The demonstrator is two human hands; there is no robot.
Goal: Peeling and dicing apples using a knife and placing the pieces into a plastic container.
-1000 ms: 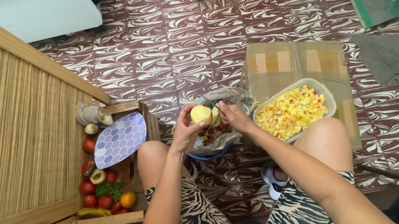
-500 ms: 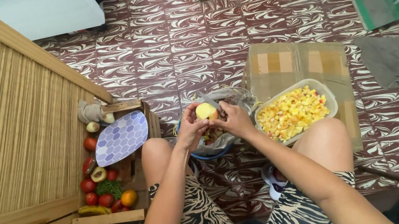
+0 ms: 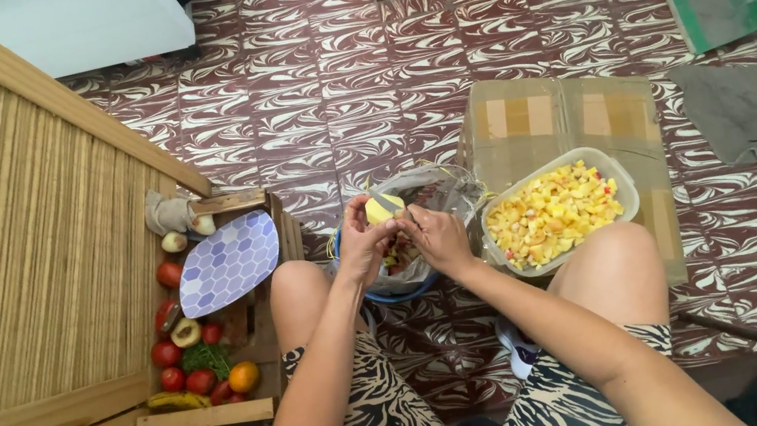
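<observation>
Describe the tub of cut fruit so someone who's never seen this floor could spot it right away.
Find the flattened cardboard on the patterned tiles. On its near edge, beside the person's right knee, sits the pale tub. Unlike the bag-lined bowl beside it, it is heaped with yellow fruit chunks.

Bare patterned floor (image 3: 357, 74) lies open beyond both hands. To the right, a tub of cut fruit (image 3: 555, 211) on flattened cardboard (image 3: 565, 112) blocks the way. To the left, a wooden crate (image 3: 240, 296) of fruit and a reed wall (image 3: 5, 221) crowd in.

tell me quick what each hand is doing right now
Left hand: closed around a peeled yellow fruit.
Right hand: closed on a knife whose blade meets the fruit.
</observation>
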